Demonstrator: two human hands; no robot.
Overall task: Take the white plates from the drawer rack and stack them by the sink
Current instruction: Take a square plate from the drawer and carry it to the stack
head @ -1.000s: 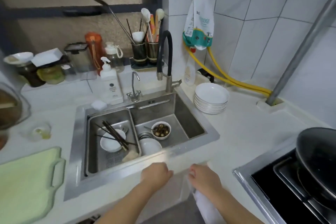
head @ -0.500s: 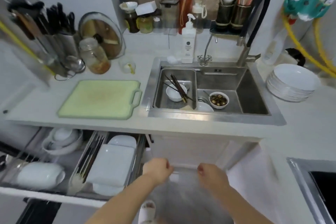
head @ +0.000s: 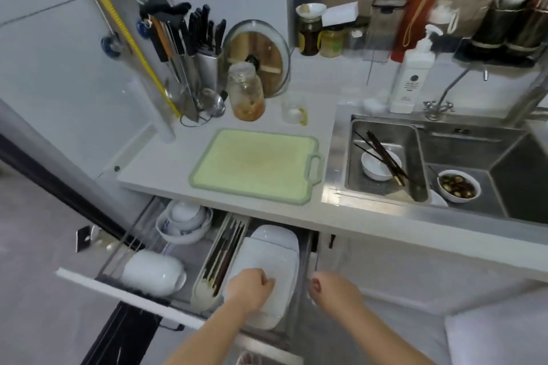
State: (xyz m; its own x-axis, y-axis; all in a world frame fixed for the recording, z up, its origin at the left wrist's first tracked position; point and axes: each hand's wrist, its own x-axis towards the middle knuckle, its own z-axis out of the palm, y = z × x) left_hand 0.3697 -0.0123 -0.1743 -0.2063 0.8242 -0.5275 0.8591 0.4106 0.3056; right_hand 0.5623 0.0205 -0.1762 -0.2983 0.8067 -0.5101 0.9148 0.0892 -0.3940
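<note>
The drawer rack (head: 130,290) stands pulled out under the counter. In its right part lies a white squarish plate (head: 275,261), with another white plate (head: 274,235) behind it. My left hand (head: 250,290) hovers over the front plate with its fingers curled, holding nothing that I can see. My right hand (head: 332,290) is just right of the rack's edge, fingers curled, empty. The sink (head: 430,157) is at the right with a white bowl and chopsticks in it. The stack of plates by the sink is out of view.
A green cutting board (head: 255,163) lies on the counter above the drawer. White bowls (head: 184,222) and an upturned bowl (head: 151,272) fill the rack's left part, next to a chopstick tray (head: 219,261). A knife block, a jar and a soap bottle (head: 412,74) stand at the back.
My view has swung left and down from the sink to the open drawer. Both hands moved left; my left hand is now over the white plate in the rack.
</note>
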